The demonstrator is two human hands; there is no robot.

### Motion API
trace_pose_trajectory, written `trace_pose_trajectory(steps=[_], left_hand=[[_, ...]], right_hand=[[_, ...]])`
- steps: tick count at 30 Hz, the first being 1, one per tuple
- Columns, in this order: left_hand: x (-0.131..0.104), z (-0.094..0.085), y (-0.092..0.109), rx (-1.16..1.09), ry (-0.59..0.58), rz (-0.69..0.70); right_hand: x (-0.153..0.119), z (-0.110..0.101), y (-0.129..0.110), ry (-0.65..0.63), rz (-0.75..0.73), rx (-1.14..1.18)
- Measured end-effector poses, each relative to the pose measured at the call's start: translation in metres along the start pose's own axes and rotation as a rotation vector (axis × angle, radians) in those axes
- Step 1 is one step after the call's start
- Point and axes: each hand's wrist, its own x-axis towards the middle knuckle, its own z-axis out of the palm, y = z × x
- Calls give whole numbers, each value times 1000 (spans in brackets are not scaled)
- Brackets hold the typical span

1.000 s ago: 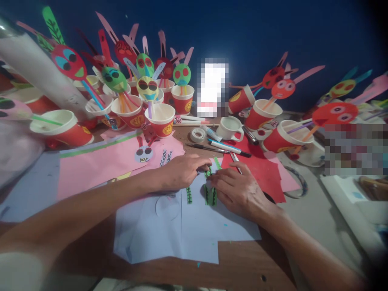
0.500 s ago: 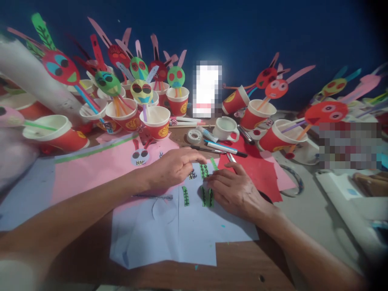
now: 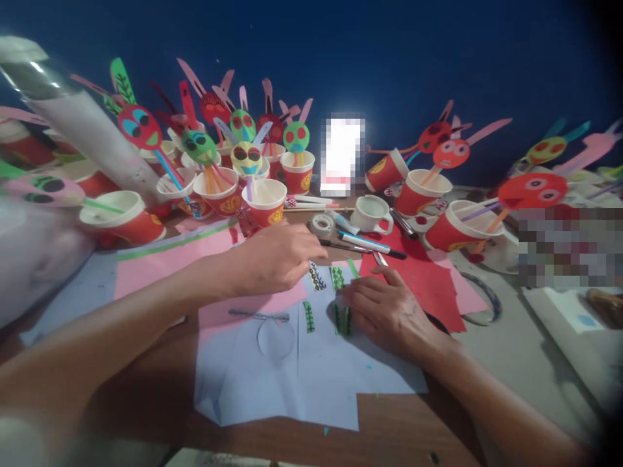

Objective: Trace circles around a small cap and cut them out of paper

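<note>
My right hand (image 3: 387,308) is resting open and loosely spread on the pale sheet (image 3: 263,402), its fingertips covering part of the green strips (image 3: 337,277). My left hand (image 3: 282,256) is hanging with its fingers curled, just beside the patterned strip (image 3: 318,277); I cannot tell whether it is gripping anything. A lone strip (image 3: 310,318) is lying nearer me, and a grey strip (image 3: 257,316) is running along the top of a circle (image 3: 276,339).

To be doing this well, I should be pressing lightly with flat fingertips, since narrow paper is likely to be sliding or curling. Taking each piece by its edges would be sparing the dark markings, and using the sheet's crease (image 3: 298,370) as a guide would be helping me line them up straight.
</note>
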Motion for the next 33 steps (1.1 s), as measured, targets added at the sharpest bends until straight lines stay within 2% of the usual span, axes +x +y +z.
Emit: trace_pose_trajectory(steps=[4, 7, 10, 15, 26, 33], left_hand=[[-16, 23, 4, 80, -41, -10], [-32, 45, 13, 91, -47, -91], [-41, 57, 24, 76, -66, -128], [-41, 61, 32, 97, -84, -142], [-37, 70, 33, 141, -67, -208], [-38, 74, 33, 188, -60, -195]], right_hand=[[1, -1, -1, 13, 0, -2], [2, 0, -2, 16, -11, -16], [2, 1, -2, 22, -13, -17], [2, 1, -3, 15, -2, -17], [1, 2, -3, 0, 14, -6], [2, 1, -3, 12, 18, 6]])
